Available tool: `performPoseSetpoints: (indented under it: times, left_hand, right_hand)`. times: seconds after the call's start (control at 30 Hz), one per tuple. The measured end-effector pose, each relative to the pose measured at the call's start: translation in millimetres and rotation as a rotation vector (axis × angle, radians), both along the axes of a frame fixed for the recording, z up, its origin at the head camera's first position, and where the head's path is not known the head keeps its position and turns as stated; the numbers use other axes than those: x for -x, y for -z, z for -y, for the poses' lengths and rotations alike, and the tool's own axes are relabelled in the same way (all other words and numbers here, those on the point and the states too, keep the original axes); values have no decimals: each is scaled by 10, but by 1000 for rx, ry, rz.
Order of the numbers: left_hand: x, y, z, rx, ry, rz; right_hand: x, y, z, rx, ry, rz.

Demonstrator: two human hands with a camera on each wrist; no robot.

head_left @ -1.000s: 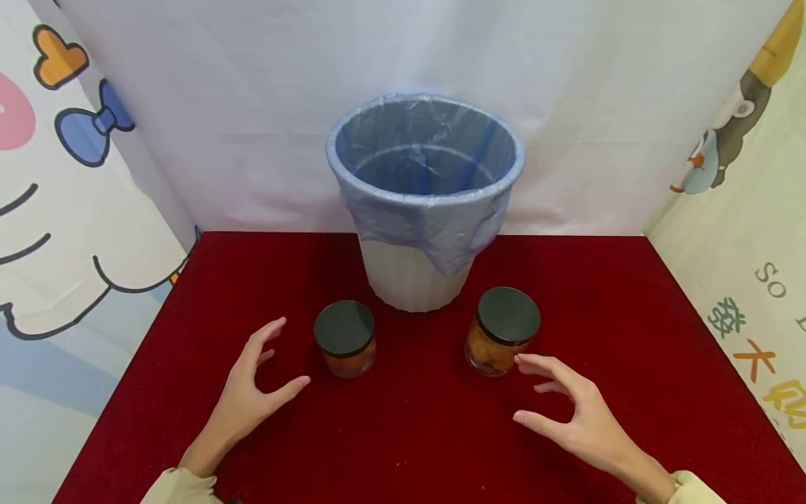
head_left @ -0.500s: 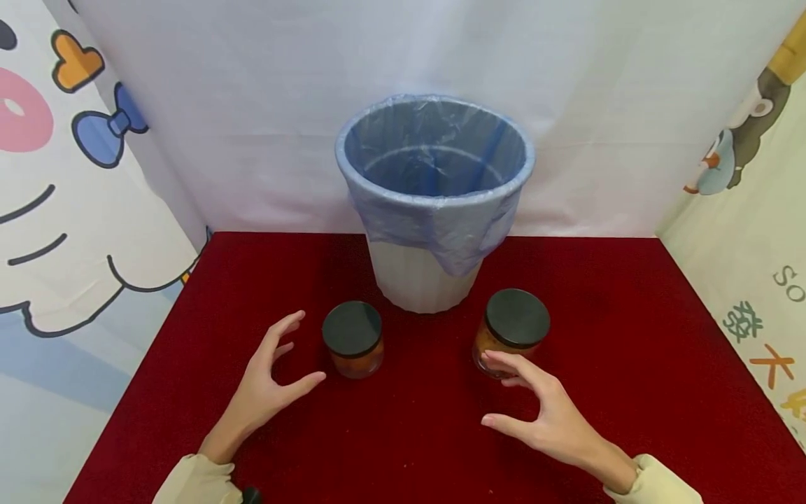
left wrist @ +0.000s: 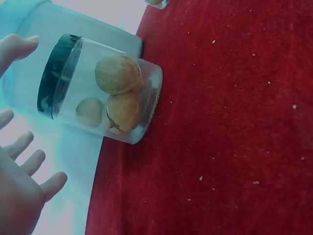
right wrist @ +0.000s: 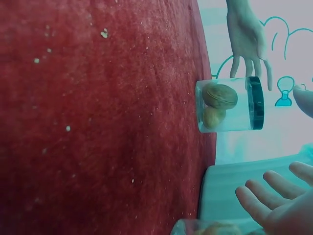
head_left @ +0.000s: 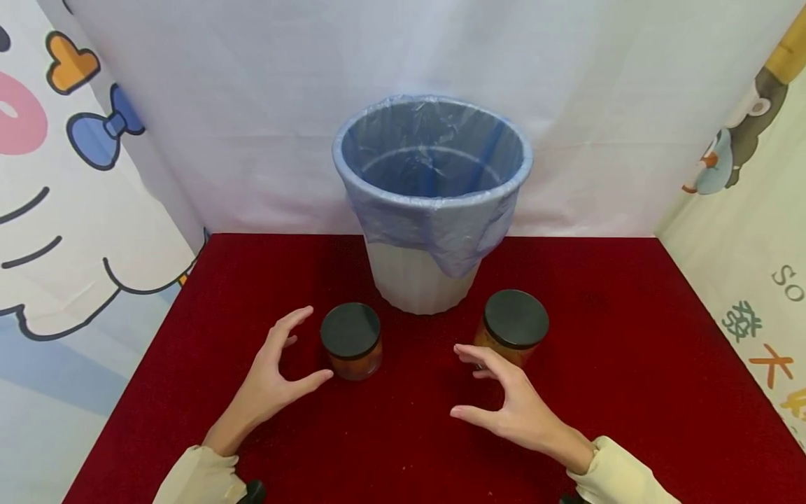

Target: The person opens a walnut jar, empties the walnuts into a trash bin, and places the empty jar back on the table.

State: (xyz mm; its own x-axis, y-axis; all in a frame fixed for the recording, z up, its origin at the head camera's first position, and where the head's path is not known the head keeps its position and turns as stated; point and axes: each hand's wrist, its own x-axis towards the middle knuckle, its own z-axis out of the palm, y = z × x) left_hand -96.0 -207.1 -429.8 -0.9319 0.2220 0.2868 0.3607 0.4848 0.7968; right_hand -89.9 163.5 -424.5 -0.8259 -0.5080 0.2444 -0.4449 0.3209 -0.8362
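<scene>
Two clear jars with black lids stand on the red cloth. The left jar [head_left: 351,339] holds brown walnuts [left wrist: 122,110], seen clearly in the left wrist view. My left hand [head_left: 267,381] is spread beside this jar, thumb and fingers apart, with a gap to the lid in the left wrist view. The right jar [head_left: 516,320] is partly hidden behind my right hand [head_left: 513,413], which hovers in front of it with fingers spread and holding nothing. In the right wrist view, the right hand [right wrist: 288,205] faces the left jar [right wrist: 234,105] across some distance.
A white bin [head_left: 418,280] lined with a blue plastic bag stands behind and between the jars. Red cloth [head_left: 390,448] covers the table. A white curtain [head_left: 264,105] hangs at the back, with printed panels on both sides. Small crumbs dot the cloth.
My right hand has moved left, from beside the right jar to in front of it. My left hand has come nearer the left jar. Both jars stay put.
</scene>
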Motion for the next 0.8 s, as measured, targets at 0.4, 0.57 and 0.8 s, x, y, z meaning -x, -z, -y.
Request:
performPoseSetpoints:
  times: [0.4,0.57,0.8]
  left_hand:
    - [78,-65,-36,24,34,-37]
    - [127,-96,-65,23,72,-58]
    - [182,-143,-115,34,110,-79]
  right_hand:
    - [168,98,265,37,-8,17]
    - [251,170,373,37,-29,-7]
    - [337,238,520,40,-35,5]
